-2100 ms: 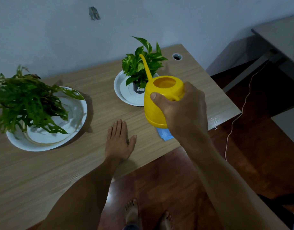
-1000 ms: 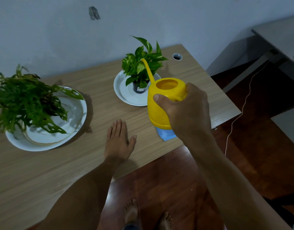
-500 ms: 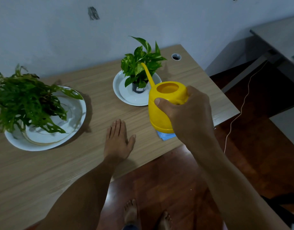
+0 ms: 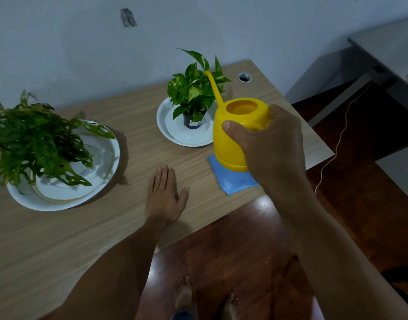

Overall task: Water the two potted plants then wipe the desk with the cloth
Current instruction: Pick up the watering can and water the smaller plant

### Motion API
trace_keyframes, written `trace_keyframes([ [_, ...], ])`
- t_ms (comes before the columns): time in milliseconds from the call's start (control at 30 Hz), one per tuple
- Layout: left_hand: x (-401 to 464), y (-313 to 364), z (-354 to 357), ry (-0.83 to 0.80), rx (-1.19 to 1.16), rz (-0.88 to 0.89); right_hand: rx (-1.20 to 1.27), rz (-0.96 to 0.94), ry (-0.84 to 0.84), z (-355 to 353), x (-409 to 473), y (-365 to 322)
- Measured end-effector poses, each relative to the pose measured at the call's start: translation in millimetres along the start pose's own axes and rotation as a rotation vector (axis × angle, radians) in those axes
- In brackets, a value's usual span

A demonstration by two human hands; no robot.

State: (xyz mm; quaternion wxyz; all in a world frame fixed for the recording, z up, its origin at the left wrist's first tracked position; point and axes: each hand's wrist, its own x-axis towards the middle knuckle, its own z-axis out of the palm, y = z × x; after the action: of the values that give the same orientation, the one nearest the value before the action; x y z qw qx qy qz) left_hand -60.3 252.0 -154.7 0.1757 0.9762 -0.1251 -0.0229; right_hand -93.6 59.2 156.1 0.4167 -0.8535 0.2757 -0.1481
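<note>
My wooden desk (image 4: 134, 227), light oak grain, with a round cable hole (image 4: 244, 77) near its far right corner. Directly on it: a large white plate (image 4: 106, 181) at left, bearing a leafy plant; a smaller white plate (image 4: 173, 135) at centre right, bearing a small potted plant; a folded blue cloth (image 4: 233, 181) at the near right edge; my left hand (image 4: 164, 195), resting flat, palm down, fingers together.

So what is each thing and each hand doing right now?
Yellow watering can: held upright, spout among the small plant's leaves.
Right hand: gripping the can's handle.
Left hand: flat, open on the desk.
Small potted plant: upright on its plate.
Big plant: drooping over its plate.
Blue cloth: folded, lying unused.
</note>
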Motion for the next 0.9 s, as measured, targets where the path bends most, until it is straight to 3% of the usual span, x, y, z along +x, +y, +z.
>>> trace_keyframes([
  [567,1,-2,3,0.017,-0.006,0.007,-0.003,-0.034,-0.085,0,-15,3],
  [900,0,-1,2,0.018,0.005,0.015,-0.034,-0.011,-0.051,-14,-13,15],
])
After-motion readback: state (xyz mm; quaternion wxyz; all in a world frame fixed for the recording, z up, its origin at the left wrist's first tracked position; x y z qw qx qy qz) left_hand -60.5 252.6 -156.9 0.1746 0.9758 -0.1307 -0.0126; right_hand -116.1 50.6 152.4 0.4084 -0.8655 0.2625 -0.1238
